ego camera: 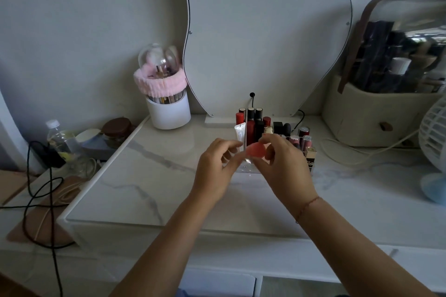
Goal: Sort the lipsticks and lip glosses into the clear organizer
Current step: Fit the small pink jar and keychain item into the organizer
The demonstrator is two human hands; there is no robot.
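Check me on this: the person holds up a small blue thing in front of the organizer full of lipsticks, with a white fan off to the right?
Not quite. The small thing is pinkish red, not blue, as the head view shows. The right hand does hold it in front of the organizer full of lipsticks, and the white fan is off to the right.

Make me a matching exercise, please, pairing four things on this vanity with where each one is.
Things:
1. pink round item
2. white tube
3. pink headband
4. plastic bottle

Places:
A. around the white brush holder
B. standing in the clear organizer
C. pinched between the left hand and right hand
D. left of the marble top

Pairs: 1-C, 2-B, 3-A, 4-D
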